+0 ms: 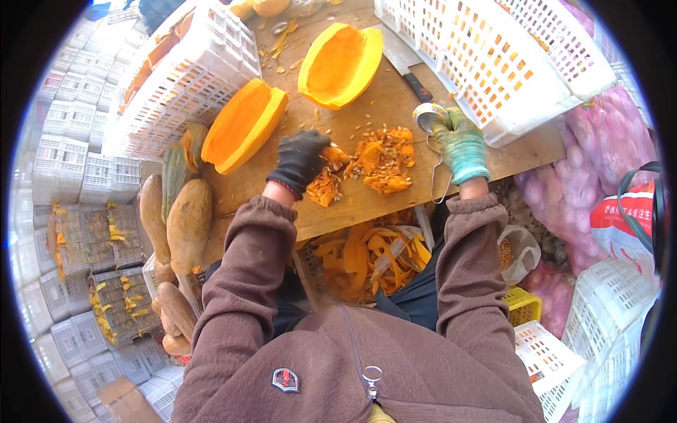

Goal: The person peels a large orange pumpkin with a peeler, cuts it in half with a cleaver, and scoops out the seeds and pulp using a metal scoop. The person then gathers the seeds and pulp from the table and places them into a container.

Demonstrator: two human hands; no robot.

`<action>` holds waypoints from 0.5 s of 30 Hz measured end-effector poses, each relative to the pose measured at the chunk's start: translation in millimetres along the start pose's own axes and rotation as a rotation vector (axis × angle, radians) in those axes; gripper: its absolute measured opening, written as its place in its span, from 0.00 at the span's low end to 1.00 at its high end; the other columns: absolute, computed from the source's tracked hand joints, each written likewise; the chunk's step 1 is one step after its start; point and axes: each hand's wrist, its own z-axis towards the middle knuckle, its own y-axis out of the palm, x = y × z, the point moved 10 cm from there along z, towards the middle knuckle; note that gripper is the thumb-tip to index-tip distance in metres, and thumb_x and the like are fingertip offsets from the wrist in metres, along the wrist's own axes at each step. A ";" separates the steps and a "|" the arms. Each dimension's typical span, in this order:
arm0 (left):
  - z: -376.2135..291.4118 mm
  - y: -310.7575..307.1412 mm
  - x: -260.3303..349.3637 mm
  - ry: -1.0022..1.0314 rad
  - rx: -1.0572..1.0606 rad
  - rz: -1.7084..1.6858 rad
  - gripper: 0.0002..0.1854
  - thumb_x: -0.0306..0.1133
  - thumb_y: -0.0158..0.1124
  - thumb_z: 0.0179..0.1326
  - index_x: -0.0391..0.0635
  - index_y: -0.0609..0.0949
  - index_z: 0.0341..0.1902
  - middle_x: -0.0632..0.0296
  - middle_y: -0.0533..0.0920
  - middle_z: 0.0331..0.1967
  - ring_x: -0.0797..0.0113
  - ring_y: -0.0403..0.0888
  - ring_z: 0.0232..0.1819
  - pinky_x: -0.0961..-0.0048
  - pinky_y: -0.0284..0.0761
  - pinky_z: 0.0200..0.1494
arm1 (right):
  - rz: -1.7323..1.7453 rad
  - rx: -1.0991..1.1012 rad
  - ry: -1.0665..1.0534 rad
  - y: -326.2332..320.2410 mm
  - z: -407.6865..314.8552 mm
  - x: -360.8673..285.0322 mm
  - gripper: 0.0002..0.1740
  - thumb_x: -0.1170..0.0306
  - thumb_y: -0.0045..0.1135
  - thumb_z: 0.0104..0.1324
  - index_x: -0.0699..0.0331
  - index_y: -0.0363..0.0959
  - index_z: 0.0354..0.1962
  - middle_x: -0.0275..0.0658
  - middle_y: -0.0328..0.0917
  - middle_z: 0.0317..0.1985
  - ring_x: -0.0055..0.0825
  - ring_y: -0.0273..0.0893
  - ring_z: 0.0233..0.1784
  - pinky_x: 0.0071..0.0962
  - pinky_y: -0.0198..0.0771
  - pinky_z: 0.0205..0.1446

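My left hand, in a black glove, curls over stringy orange pumpkin pulp at the near part of the wooden table. A second heap of pulp with seeds lies just right of it. In a green and teal glove, my right hand grips a round metal scoop whose wire handle hangs past the table edge. Two peeled, hollowed pumpkin halves rest cut side up: one half left of my left hand, the other half farther back.
A large knife lies beside white plastic crates on the right. Another white crate with orange pieces stands left, near unpeeled squashes. Orange peelings fill the space below the table edge. Pink net sacks are at right.
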 end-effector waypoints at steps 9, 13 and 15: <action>34.2 30.0 73.0 0.084 -0.277 0.362 0.11 0.40 0.50 0.63 0.61 0.81 0.44 0.63 0.81 0.42 0.58 0.76 0.50 0.31 0.59 0.54 | 0.010 0.004 0.015 -9.1 -6.8 5.4 0.12 0.66 0.59 0.58 0.65 0.74 0.36 0.46 0.79 0.29 0.38 0.78 0.31 0.32 0.72 0.37; 28.4 -1.1 55.8 0.009 -0.134 0.179 0.10 0.40 0.63 0.49 0.60 0.81 0.37 0.63 0.79 0.43 0.57 0.75 0.50 0.44 0.65 0.47 | 0.035 0.032 0.010 -19.8 -9.9 3.3 0.12 0.66 0.59 0.58 0.65 0.74 0.37 0.46 0.79 0.29 0.37 0.78 0.31 0.32 0.72 0.37; 26.9 -13.8 79.0 0.109 0.039 0.041 0.11 0.36 0.65 0.46 0.59 0.81 0.36 0.62 0.78 0.44 0.57 0.74 0.51 0.53 0.68 0.46 | 0.063 0.018 0.017 -19.1 -10.4 2.9 0.12 0.66 0.59 0.58 0.65 0.74 0.37 0.47 0.79 0.29 0.36 0.78 0.31 0.32 0.72 0.37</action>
